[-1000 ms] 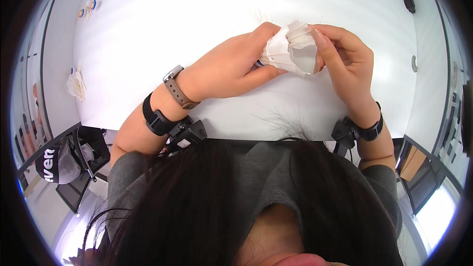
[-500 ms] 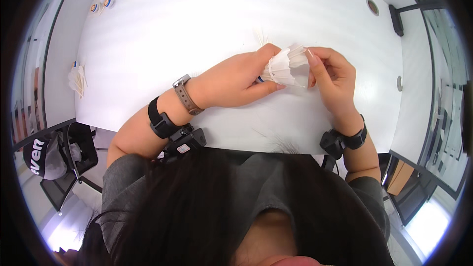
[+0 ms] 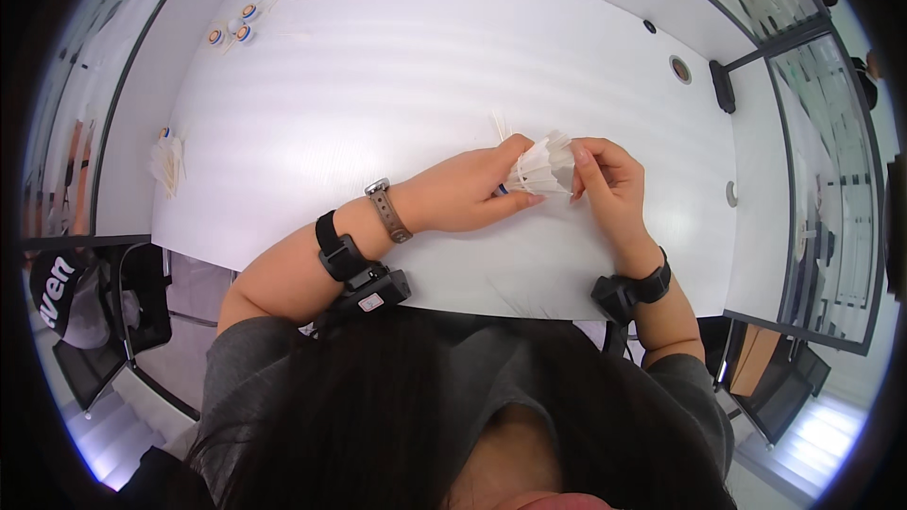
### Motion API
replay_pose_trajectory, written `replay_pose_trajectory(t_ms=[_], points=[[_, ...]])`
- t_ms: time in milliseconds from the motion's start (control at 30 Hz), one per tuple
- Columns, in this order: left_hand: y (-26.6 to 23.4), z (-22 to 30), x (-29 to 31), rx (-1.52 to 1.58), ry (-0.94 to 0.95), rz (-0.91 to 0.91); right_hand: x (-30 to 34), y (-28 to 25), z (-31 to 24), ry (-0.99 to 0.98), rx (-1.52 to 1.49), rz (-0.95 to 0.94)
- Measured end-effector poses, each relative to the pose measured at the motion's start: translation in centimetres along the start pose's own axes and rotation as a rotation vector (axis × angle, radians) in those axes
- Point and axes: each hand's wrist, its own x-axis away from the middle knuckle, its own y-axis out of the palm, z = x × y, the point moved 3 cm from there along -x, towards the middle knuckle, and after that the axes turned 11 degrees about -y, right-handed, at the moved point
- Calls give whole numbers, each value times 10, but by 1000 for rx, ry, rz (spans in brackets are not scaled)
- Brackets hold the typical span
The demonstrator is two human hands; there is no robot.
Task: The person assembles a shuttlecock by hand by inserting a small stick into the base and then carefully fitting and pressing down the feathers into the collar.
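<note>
Resting near the left edge of the smooth white counter (image 3: 378, 57), a splayed bundle of white feathers and pale quills (image 3: 167, 168) could scatter if a forearm swept that way. Beyond it, the small round tan-topped, blue-ringed bases (image 3: 244, 34) might roll if bumped. Right of centre, the left hand (image 3: 468, 196) is wrapped around the lower part of a white feather shuttlecock with a blue-banded base (image 3: 539, 170); squeezing too hard could crack its slim shafts, and too slack a hold would let it twist. At its open rim, the right hand (image 3: 609, 184) pinches the feather edge between thumb and fingers; a sharp tug could split a feather or pull it loose.

As for writing, a black fabric item (image 3: 55, 295), perhaps a bag, carries large white lettering at far left. A white label (image 3: 370, 302) on the black box strapped to the left forearm is too small to read.
</note>
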Motion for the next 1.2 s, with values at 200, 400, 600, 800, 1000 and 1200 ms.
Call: replay_pose_trajectory(t_ms=[200,400,600,800,1000,1200], points=[[1,1,-2,-27,11,18,1,0,1,-17,-10,24],[-1,4,0,-11,38,25,1,4,-3,0,-9,38],[0,-6,-4,61,180,185,-9,0,-8,-35,-46,15],[-15,-9,-5,164,220,458,-28,12,-10,-137,273,-129],[-37,1,12,191,421,722,-58,60,-29,-513,692,-426],[-71,0,19,264,460,957,-109,89,8,-646,716,-463]])
